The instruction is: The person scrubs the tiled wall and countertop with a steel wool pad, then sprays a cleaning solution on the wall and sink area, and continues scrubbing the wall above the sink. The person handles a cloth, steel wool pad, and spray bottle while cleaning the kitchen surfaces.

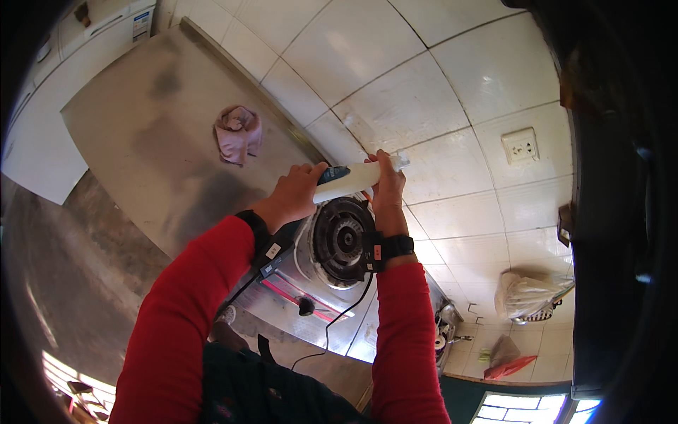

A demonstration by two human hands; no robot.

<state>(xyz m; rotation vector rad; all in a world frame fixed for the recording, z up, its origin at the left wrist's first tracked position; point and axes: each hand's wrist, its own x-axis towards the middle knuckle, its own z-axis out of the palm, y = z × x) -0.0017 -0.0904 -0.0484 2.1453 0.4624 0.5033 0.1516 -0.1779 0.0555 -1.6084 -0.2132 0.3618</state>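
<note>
A white plastic bottle (350,181) with a dark label and a clear nozzle is held tilted, its nozzle end towards the tiled wall (434,153). My left hand (296,190) grips the bottle's base end. Around its neck, just below the nozzle, my right hand (387,183) is closed. Beneath the bottle and between my forearms is a single-burner gas stove (344,241) with a black pan support and a front knob (305,306). Whether liquid leaves the nozzle cannot be made out.
A crumpled pink cloth (238,135) lies on the metal counter (127,127) to the left. The wall carries a power socket (520,146) and hanging plastic bags (522,297). A dark range hood or cabinet (609,212) borders the right. A cable (327,339) trails from my right wrist.
</note>
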